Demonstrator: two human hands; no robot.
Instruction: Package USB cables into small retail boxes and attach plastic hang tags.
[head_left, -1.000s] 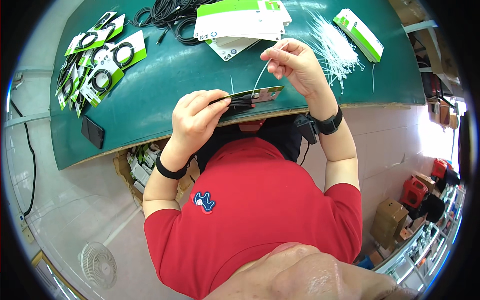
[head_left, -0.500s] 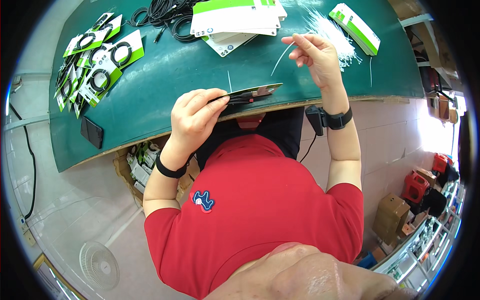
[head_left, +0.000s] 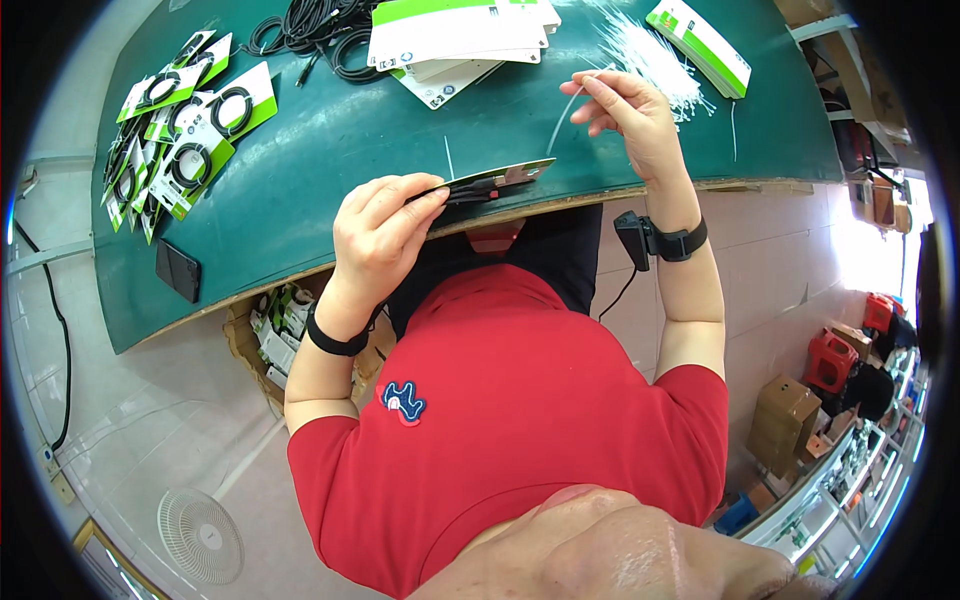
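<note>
My left hand [head_left: 385, 230] is closed on a backing card [head_left: 535, 170] held tilted, almost edge-on, over the table's near edge. A black cable [head_left: 470, 192] lies along the card's near side, partly covered by my fingers. A thin white cable tie [head_left: 448, 156] sticks up just behind the card; whether it passes through cannot be told. To the right, my right hand [head_left: 630, 115] is raised, pinching a second cable tie [head_left: 563, 122] between thumb and fingertips. That tie curves down toward the card's right end; whether it touches is unclear.
Carded cables [head_left: 190, 130] pile up at the left, near a black phone [head_left: 178, 268]. Loose black cables [head_left: 325, 30], blank cards [head_left: 460, 35], a heap of cable ties [head_left: 655, 65] and a card stack [head_left: 700, 45] line the far side. A box [head_left: 245, 345] stands below.
The view has shifted slightly, moving the table leftward in the picture. The tie in my right hand bends more, and its lower end is closer to the card's right end.
</note>
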